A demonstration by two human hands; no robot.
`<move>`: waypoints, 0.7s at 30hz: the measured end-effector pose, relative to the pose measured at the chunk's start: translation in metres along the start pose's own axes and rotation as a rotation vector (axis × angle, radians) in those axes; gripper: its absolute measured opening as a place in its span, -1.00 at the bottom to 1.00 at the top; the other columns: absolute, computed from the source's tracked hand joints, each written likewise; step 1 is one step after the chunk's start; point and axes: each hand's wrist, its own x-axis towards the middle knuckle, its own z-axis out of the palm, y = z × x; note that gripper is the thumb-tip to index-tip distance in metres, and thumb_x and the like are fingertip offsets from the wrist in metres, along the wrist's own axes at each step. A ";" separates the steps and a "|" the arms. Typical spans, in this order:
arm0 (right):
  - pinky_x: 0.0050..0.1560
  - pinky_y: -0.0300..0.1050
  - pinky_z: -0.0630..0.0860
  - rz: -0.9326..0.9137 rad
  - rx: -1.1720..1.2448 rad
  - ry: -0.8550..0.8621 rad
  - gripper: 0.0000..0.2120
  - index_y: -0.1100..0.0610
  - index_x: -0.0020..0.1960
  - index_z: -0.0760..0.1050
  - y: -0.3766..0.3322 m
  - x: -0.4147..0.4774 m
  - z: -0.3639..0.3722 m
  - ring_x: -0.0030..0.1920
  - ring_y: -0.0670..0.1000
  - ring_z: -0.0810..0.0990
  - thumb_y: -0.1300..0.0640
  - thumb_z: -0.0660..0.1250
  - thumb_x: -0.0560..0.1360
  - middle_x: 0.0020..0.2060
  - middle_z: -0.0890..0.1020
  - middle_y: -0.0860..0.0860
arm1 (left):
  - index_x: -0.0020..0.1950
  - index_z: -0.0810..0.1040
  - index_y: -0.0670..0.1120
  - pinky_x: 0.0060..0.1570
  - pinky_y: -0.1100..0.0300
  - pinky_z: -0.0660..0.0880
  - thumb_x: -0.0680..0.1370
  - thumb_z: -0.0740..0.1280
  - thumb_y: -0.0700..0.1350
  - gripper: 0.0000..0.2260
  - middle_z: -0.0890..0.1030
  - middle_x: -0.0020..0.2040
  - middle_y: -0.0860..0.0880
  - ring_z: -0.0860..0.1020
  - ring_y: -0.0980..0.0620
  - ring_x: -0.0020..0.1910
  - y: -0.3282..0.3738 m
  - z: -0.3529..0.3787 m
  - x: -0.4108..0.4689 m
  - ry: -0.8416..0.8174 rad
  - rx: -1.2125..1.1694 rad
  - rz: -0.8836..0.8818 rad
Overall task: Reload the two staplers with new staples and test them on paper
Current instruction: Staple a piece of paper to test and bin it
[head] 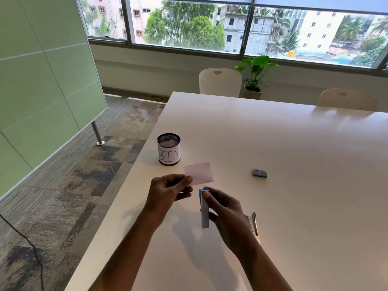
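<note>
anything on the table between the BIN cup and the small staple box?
Only the paper slip, held up by the left hand, crosses the stretch from the BIN cup to the staple box; otherwise bare tabletop, head view.

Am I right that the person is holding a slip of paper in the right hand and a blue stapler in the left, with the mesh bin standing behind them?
Not quite: the head view shows the hands swapped. The left hand holds the slip of paper and the right hand holds the blue stapler. The mesh bin does stand behind them.

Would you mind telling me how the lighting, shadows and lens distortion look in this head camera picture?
Head view: daylight from the windows leaves soft glare on the far table; the hands and the mesh bin cast faint shadows toward the camera; the window frame bows from the wide lens; the stapler looks slightly blurred.
</note>
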 end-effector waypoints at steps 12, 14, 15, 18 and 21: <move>-0.17 -0.10 0.59 0.031 0.253 0.007 -0.60 0.22 0.25 0.55 -0.016 0.007 0.015 -0.10 0.02 0.63 0.04 0.40 0.49 -0.03 0.66 0.14 | -0.03 0.68 -0.15 -0.18 0.13 0.66 0.37 0.49 -0.12 -0.78 0.74 -0.12 -0.13 0.73 -0.12 -0.16 -0.005 0.003 -0.004 -0.091 0.047 0.011; -0.20 -0.13 0.57 0.026 0.220 0.015 -0.61 0.23 0.23 0.56 -0.016 0.008 0.017 -0.12 0.01 0.62 0.02 0.39 0.50 -0.06 0.66 0.14 | -0.03 0.68 -0.13 -0.17 0.12 0.67 0.36 0.49 -0.11 -0.78 0.74 -0.11 -0.12 0.73 -0.12 -0.15 -0.006 0.003 -0.005 -0.091 0.052 0.013; -0.21 -0.13 0.55 0.022 0.205 0.014 -0.61 0.24 0.22 0.58 -0.016 0.008 0.018 -0.14 0.01 0.60 0.01 0.39 0.50 -0.08 0.65 0.13 | -0.03 0.68 -0.13 -0.17 0.12 0.67 0.37 0.49 -0.11 -0.79 0.74 -0.10 -0.13 0.73 -0.12 -0.15 -0.006 0.003 -0.005 -0.089 0.054 0.014; -0.21 -0.13 0.50 0.032 0.195 0.021 -0.63 0.24 0.14 0.63 -0.017 0.009 0.020 -0.19 0.00 0.56 -0.02 0.40 0.50 -0.16 0.64 0.12 | -0.03 0.68 -0.13 -0.15 0.11 0.67 0.43 0.48 -0.19 -0.86 0.74 -0.10 -0.14 0.73 -0.13 -0.15 -0.006 0.002 -0.004 -0.085 0.059 0.015; -0.20 -0.13 0.51 0.059 0.192 0.060 -0.66 0.24 0.11 0.63 -0.018 0.010 0.021 -0.18 0.00 0.57 0.00 0.41 0.50 -0.18 0.65 0.11 | -0.05 0.69 -0.12 -0.15 0.11 0.67 0.44 0.48 -0.21 -0.89 0.74 -0.13 -0.13 0.73 -0.13 -0.16 -0.006 0.002 -0.004 -0.078 0.071 0.021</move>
